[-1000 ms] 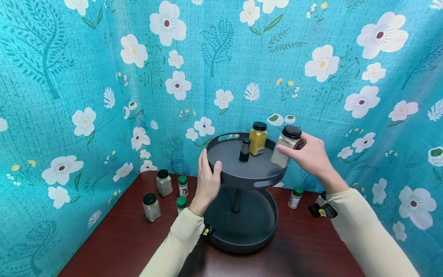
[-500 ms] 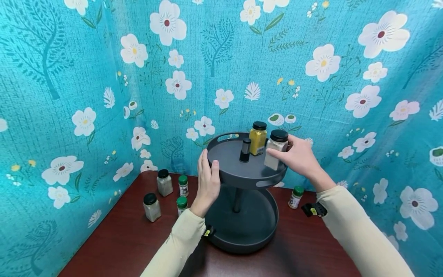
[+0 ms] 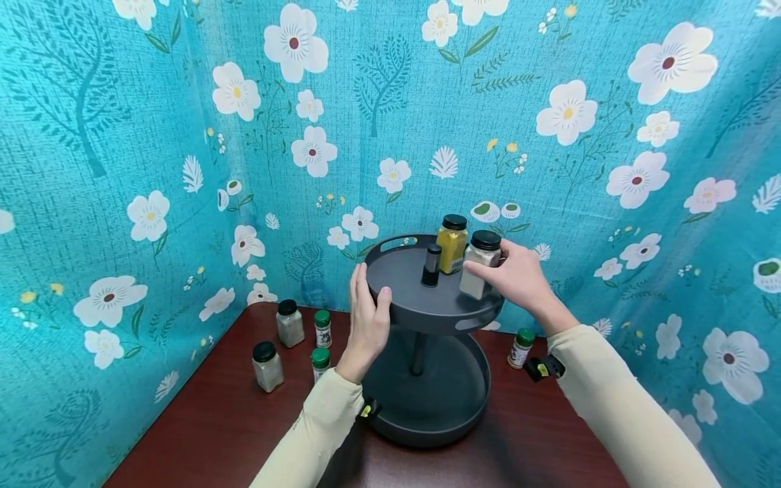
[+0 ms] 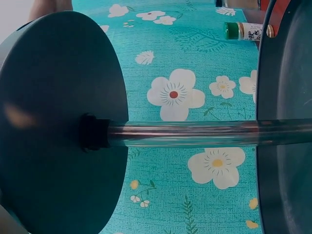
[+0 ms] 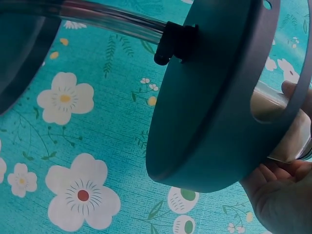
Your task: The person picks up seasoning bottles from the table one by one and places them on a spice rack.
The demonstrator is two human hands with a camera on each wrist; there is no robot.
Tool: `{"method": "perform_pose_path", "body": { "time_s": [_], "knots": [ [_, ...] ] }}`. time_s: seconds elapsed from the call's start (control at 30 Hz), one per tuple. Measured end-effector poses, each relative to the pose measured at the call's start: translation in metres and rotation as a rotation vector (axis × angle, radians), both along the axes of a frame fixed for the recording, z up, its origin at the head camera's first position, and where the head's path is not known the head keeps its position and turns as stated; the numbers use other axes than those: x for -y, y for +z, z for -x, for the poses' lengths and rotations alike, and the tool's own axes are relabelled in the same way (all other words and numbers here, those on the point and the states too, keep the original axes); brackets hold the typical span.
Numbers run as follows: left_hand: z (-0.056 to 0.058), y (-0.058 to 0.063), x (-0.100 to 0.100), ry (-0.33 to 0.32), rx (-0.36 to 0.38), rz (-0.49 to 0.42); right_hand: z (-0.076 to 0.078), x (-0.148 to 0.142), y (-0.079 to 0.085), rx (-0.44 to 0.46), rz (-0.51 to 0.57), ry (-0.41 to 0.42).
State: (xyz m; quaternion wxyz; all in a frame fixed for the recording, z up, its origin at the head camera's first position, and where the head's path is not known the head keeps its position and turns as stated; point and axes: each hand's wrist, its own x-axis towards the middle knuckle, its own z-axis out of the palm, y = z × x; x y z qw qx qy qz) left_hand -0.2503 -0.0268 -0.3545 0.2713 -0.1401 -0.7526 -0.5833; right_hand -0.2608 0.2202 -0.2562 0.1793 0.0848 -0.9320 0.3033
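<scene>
In the head view my right hand (image 3: 518,274) grips a clear spice jar (image 3: 480,268) with a black lid and pale contents, at the right side of the upper tray (image 3: 396,278) of a dark two-tier stand. Through the tray's handle slot the right wrist view shows part of that jar (image 5: 287,122) between thumb and fingers. Beside it on the tray stand a yellow spice jar (image 3: 452,245) and a small black-capped shaker (image 3: 431,266). My left hand (image 3: 367,322) rests against the tray's left rim, fingers straight along the outside.
Left on the dark red table (image 3: 183,427) stand two black-lidded jars (image 3: 268,369) and two green-capped bottles (image 3: 323,330). Another green-capped bottle (image 3: 520,349) is to the right. The lower tray (image 3: 427,400) sits below on a central post (image 3: 417,352). Flowered cloth (image 3: 390,135) hangs behind.
My right hand has brought the pale jar leftward and down, from over the tray's right rim to inside it beside the yellow jar. The left hand stays at the rim.
</scene>
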Motion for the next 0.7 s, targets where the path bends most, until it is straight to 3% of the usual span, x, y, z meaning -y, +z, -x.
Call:
{"method": "perform_pose_path", "body": {
  "time_s": [0.7],
  "knots": [
    [-0.006,-0.002,-0.005,0.021,-0.008,0.033,0.02,0.003,-0.008,0.009,-0.016,-0.003]
  ]
}}
